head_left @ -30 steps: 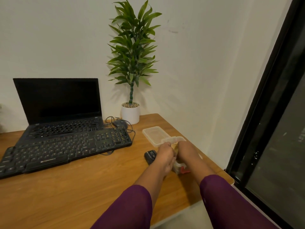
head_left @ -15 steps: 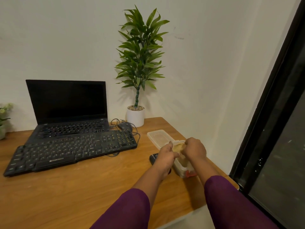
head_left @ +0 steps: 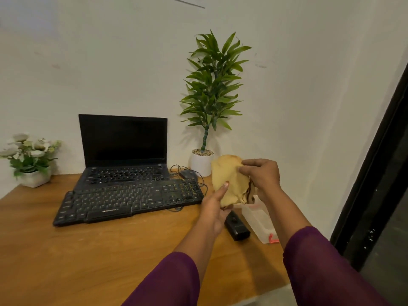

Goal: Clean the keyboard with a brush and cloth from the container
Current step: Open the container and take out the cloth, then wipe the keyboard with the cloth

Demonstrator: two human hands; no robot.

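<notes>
A yellow cloth (head_left: pixel 229 182) hangs in the air between both hands, above the desk's right side. My left hand (head_left: pixel 215 209) pinches its lower left edge, and my right hand (head_left: pixel 261 175) grips its upper right part. Below them stands the clear plastic container (head_left: pixel 259 219) with a red clip, partly hidden by my right forearm. The black keyboard (head_left: pixel 130 199) lies to the left, in front of the laptop. No brush is visible.
An open black laptop (head_left: pixel 123 146) sits behind the keyboard. A small black device (head_left: pixel 236 226) lies beside the container. A mouse (head_left: pixel 187 173) with cable, a tall potted plant (head_left: pixel 209 107) and a flower pot (head_left: pixel 28 160) stand at the back. A dark window frame (head_left: pixel 375 173) runs along the right.
Both hands have lifted the yellow cloth up out of the container and spread it. The head camera has tilted up and left, bringing the flower pot into view.
</notes>
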